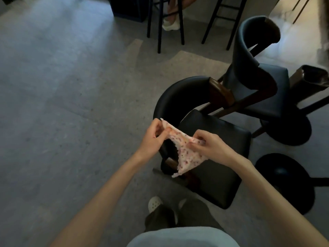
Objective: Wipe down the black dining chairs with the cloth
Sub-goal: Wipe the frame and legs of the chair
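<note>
A pale cloth (185, 154) with small red speckles is stretched between both hands above the near black dining chair (217, 136). My left hand (153, 138) pinches its upper left corner, and my right hand (208, 145) pinches its right edge; the rest of the cloth hangs down over the chair's seat and curved backrest. A second black chair (261, 86) with a curved back stands just behind the first, to the right.
Round black pedestal bases (284, 182) of tables sit on the floor at right. Tall black stool legs (160, 24) stand at the back, with a seated person's foot (170, 24) between them. Grey floor spreads out to the left. My own feet (154, 204) are below.
</note>
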